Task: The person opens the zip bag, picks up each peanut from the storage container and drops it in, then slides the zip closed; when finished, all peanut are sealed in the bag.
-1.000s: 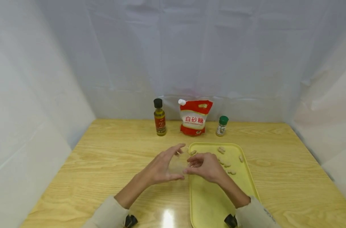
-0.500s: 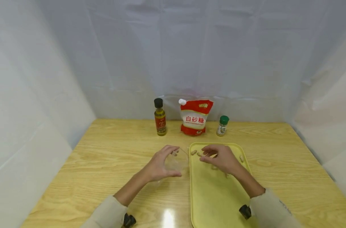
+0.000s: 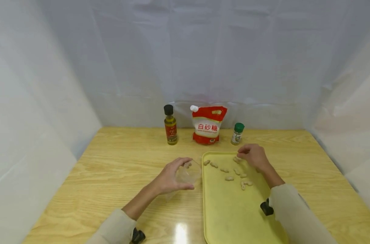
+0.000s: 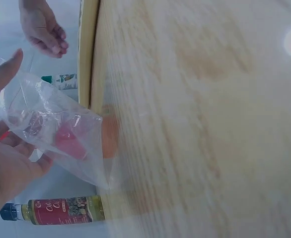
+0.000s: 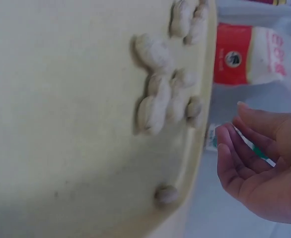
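In the head view my left hand (image 3: pixel 172 178) holds a clear plastic bag (image 3: pixel 189 173) beside the tray's left edge, thumb and fingers spread around its mouth. The left wrist view shows the bag (image 4: pixel 61 129) hanging down from that hand over the wooden table. My right hand (image 3: pixel 255 157) is over the back of the yellow tray (image 3: pixel 227 213), fingertips right by a peanut (image 3: pixel 236 159). In the right wrist view its thumb stands apart from the loosely bent fingers (image 5: pixel 227 163), with nothing between them. Several other unshelled peanuts (image 3: pixel 229 178) lie scattered on the tray's far half.
Along the table's back edge stand an olive oil bottle (image 3: pixel 171 130), a red and white sugar pouch (image 3: pixel 207 125) and a small green-capped spice jar (image 3: pixel 237 134). The jar is just behind the tray's rim, close to my right hand. White sheeting (image 3: pixel 203 67) encloses the table.
My right hand has moved from the bag's mouth across the tray to its back right, uncovering several peanuts. My left hand has shifted slightly left with the bag.
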Tool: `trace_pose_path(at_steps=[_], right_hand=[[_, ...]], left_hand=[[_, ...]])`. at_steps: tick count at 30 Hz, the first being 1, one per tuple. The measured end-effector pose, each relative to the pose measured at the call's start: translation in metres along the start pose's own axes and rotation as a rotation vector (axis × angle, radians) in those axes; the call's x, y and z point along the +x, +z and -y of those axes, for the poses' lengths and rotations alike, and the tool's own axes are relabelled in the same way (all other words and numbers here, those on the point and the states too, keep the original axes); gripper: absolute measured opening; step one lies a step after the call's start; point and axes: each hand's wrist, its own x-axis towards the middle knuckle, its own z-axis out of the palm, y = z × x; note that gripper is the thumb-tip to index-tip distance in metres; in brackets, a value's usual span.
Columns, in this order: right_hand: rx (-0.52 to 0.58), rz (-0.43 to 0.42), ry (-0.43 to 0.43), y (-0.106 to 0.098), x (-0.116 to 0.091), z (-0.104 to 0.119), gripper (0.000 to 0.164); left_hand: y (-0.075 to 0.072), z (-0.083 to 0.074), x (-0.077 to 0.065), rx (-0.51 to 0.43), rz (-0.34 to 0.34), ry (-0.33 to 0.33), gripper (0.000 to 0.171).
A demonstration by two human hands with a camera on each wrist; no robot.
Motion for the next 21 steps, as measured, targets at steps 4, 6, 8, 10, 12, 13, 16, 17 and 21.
trace_pose_path(at_steps=[4,6,8,10,12,13,16,17,21], right_hand=[[-0.055,0.017,0.055,0.002,0.005,-0.009,0.021],[-0.060,0.027,0.076,0.004,0.007,-0.013,0.022],[-0.064,0.030,0.094,0.006,0.008,-0.016,0.022],[-0.073,0.033,0.108,0.008,0.008,-0.019,0.022],[-0.080,0.036,0.113,0.010,0.008,-0.021,0.022],[-0.080,0.037,0.117,0.010,0.008,-0.022,0.022],[-0.075,0.036,0.122,0.012,0.008,-0.023,0.022],[-0.075,0.035,0.121,0.012,0.009,-0.023,0.022],[-0.064,0.039,0.138,0.014,0.008,-0.022,0.023]], left_hand=[[0.000,0.000,0.000,-0.001,-0.003,-0.002,0.081],[0.000,0.001,0.000,0.000,-0.003,0.000,0.081],[0.000,0.001,0.000,-0.002,-0.001,0.001,0.082],[0.000,0.002,-0.001,0.000,0.001,0.002,0.082],[0.000,0.002,-0.001,0.001,0.003,0.001,0.082],[0.000,0.002,-0.001,0.002,0.003,0.001,0.082],[0.000,0.002,-0.001,0.003,0.003,-0.001,0.083],[0.000,0.002,-0.001,0.002,0.002,-0.001,0.083],[-0.001,0.002,-0.001,0.001,0.002,-0.004,0.082]])
